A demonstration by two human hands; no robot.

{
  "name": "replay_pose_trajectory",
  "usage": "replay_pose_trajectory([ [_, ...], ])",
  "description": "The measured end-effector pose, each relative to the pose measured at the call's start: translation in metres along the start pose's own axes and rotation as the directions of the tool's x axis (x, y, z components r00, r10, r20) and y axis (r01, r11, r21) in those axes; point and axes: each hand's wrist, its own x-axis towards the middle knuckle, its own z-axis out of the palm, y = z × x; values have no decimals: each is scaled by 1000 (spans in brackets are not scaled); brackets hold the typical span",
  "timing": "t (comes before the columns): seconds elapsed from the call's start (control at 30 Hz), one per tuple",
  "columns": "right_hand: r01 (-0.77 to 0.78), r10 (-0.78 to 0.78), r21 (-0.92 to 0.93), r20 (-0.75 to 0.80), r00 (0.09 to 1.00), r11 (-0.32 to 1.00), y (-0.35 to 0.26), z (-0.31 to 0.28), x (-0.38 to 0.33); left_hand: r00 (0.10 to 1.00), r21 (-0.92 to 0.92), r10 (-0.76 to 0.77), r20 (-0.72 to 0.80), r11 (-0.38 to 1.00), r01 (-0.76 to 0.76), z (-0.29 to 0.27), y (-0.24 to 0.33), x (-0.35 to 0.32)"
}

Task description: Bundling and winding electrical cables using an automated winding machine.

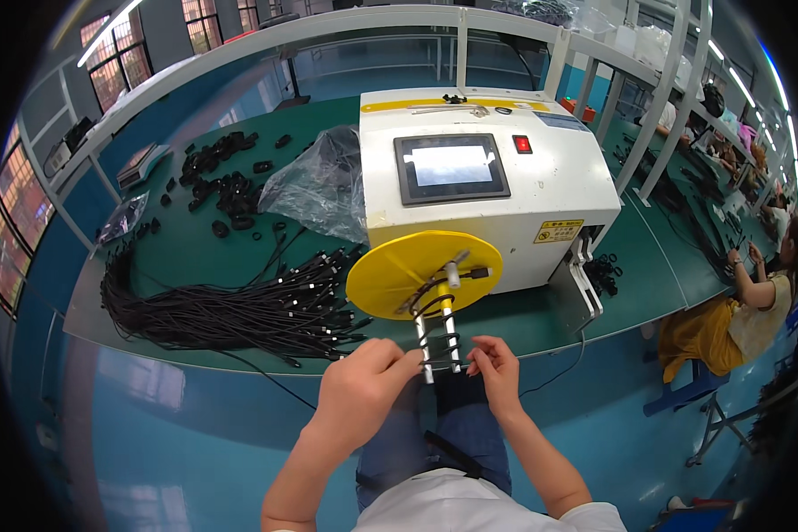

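Your left hand (363, 377) is pinched on the black cable (436, 341) wound around the two white prongs (438, 341) that stick out from the yellow disc (421, 270) on the front of the white winding machine (483, 186). Your right hand (496, 372) grips the same coil from the other side, just beside the prongs. A bundle of black cables (230, 310) lies on the green table (523, 319) to your left, near the disc.
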Motion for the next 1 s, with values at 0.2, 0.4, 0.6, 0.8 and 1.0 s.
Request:
replay_pose_trajectory([
  [0.2, 21, -21, 119, -2, 1000, 993, -35, 9, -12, 992, 79, 115, -47, 991, -111, 13, 2, 3],
  [0.4, 61, -79, 192, 90, 993, 979, -71, 20, -22, 985, 8, 24, -171, 1000, -23, 31, -1, -8],
  [0.6, 176, -188, 96, 140, 972, 980, -78, 28, -17, 956, -295, -159, -246, 952, 82, 43, -15, -29],
  [0.8, 175, -194, 130, 150, 969, 976, -74, 26, -15, 893, -720, -393, -221, 683, 122, 68, -25, -43],
  [1.0, 203, -224, 147, 144, 964, 968, -65, 24, -11, 814, -943, -577, -67, 304, 138, 74, -21, -45],
])
